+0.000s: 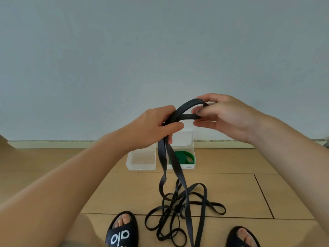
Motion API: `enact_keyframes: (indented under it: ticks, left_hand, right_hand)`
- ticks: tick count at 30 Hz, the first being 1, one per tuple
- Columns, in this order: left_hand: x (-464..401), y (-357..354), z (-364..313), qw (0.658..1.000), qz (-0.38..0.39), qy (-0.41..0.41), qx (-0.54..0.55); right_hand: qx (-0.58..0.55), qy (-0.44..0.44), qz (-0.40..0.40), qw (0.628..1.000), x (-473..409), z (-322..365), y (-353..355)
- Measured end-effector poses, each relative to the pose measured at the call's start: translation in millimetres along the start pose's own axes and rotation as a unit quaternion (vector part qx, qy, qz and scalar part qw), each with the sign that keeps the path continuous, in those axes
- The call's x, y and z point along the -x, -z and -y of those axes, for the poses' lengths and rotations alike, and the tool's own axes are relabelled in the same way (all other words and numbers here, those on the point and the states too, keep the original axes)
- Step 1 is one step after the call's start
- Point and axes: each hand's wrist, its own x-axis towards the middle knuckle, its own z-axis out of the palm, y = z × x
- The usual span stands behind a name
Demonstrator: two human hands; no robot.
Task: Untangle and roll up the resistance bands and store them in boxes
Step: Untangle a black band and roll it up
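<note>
A long black resistance band (179, 175) hangs from both hands down to a tangled heap (178, 214) on the wooden floor between my feet. My left hand (156, 125) grips two strands of it where they drop. My right hand (220, 114) pinches the folded end of a loop that arches between the hands. Behind the band stand two clear plastic boxes: the left box (141, 160) holds nothing that I can see, the right box (191, 165) holds a rolled green band (185, 156). The right box's lid (185, 139) stands up against the wall.
A plain grey wall (160, 50) with a pale skirting board (71, 144) rises just behind the boxes. My feet in black slides (122, 230) stand at the bottom edge, on either side of the heap. Bare wooden floor (249, 189) spreads left and right.
</note>
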Motion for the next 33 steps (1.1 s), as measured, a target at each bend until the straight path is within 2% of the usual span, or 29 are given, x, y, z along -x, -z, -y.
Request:
enact_keyframes:
  ticks: [3, 5, 6, 7, 9, 10, 11, 14, 16, 18, 22, 26, 29, 33]
  left_hand:
    - [-1, 1, 2, 0.999, -0.002, -0.004, -0.033]
    - [-1, 1, 4, 0.999, 0.011, 0.002, -0.044]
    - [-1, 1, 6, 0.998, 0.020, 0.007, -0.054]
    - [-1, 1, 7, 0.997, 0.030, 0.010, -0.066]
    - [0, 0, 11, 0.995, 0.045, 0.014, -0.089]
    - [0, -1, 13, 0.993, 0.050, 0.014, -0.102]
    - [0, -2, 14, 0.992, 0.054, 0.013, -0.114]
    - [3, -1, 14, 0.992, 0.049, 0.011, -0.116]
    - [6, 0, 15, 0.995, 0.048, 0.005, -0.091]
    - [9, 2, 16, 0.997, 0.047, 0.002, -0.067]
    - [10, 7, 24, 0.997, 0.050, 0.019, -0.051]
    - [12, 14, 31, 0.994, 0.089, 0.063, -0.016]
    - [11, 16, 33, 0.994, 0.079, 0.057, -0.045]
    - [14, 21, 42, 0.993, 0.048, 0.063, -0.084]
  right_hand:
    - [-0.019, 0.036, 0.048, 0.998, 7, 6, 4]
    - [-0.052, 0.093, 0.030, 0.994, 9, 12, -1]
    - [-0.032, 0.124, 0.000, 0.992, 10, 13, -5]
    - [0.025, 0.168, -0.050, 0.984, 10, 11, -10]
    - [0.213, 0.271, -0.147, 0.927, 13, 4, -21]
    - [0.299, 0.307, -0.144, 0.892, 14, -1, -29]
    - [0.362, 0.318, -0.106, 0.870, 14, -7, -38]
    - [0.461, 0.244, 0.032, 0.852, 7, -27, -59]
    - [0.448, 0.189, 0.035, 0.873, 1, -34, -62]
    - [0.418, 0.159, 0.004, 0.894, -3, -36, -62]
    - [0.382, 0.160, -0.034, 0.910, -9, -24, -59]
    - [0.291, 0.153, -0.124, 0.936, -12, -11, -34]
    - [0.255, 0.142, -0.173, 0.941, -14, -8, -21]
    - [0.237, 0.138, -0.250, 0.929, -16, -6, 1]
